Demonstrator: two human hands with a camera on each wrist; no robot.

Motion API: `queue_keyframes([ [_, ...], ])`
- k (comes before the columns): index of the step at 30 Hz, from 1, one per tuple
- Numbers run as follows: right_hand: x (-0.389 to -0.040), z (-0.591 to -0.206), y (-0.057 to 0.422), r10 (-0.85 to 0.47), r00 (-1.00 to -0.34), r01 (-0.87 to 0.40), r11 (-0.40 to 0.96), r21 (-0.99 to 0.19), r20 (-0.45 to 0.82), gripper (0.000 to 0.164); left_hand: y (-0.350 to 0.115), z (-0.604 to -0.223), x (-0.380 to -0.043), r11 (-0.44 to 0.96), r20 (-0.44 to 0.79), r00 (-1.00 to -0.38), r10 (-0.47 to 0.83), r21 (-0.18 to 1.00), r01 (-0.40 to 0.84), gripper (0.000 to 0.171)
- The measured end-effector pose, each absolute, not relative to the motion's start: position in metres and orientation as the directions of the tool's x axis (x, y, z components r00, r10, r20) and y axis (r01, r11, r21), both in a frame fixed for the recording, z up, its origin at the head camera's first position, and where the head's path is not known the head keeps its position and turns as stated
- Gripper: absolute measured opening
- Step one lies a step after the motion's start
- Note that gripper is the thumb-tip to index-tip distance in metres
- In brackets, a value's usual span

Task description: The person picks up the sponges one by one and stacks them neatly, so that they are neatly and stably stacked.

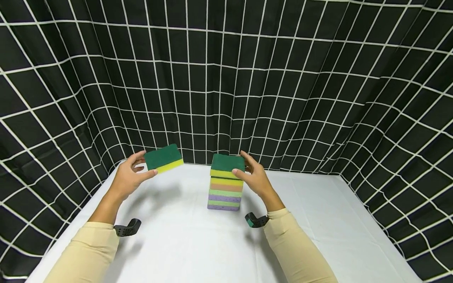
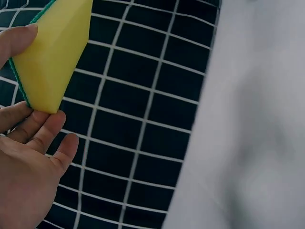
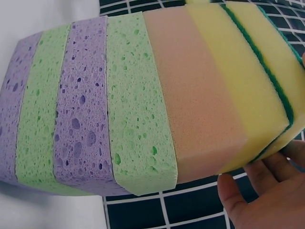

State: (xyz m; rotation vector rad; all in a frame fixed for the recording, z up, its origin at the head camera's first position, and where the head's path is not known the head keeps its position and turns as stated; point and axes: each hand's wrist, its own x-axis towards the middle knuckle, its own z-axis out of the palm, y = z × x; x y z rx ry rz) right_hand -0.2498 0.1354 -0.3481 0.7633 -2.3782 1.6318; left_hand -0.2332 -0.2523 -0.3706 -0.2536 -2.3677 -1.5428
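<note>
My left hand (image 1: 128,177) holds a yellow sponge with a green scouring side (image 1: 162,156) in the air, left of the stack, thumb on the near edge and fingers behind. From below, its yellow side (image 2: 57,52) shows in the left wrist view. A stack of sponges (image 1: 225,194) stands upright on the white table. My right hand (image 1: 257,179) grips the top green-and-yellow sponge (image 1: 228,163) by its right end, thumb in front and fingers at the back. Beneath it lie another yellow sponge with a green layer, an orange sponge (image 3: 195,95), and alternating light green (image 3: 138,105) and purple sponges (image 3: 83,105).
A white cloth (image 1: 184,243) covers the table. Black curtains with a white grid (image 1: 219,78) surround its back and sides. Each wrist wears a black strap mount, one at the left wrist (image 1: 128,228) and one at the right wrist (image 1: 256,221).
</note>
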Motion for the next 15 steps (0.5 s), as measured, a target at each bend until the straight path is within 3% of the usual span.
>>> queue_keyframes([
  [15, -0.249, -0.347, 0.137, -0.324, -0.866, -0.472, 0.275, -0.838, 0.382, 0.073, -0.21, -0.311, -0.237, 0.344, 0.458, -0.885, 0.087, 0.819, 0.458, 0.082],
])
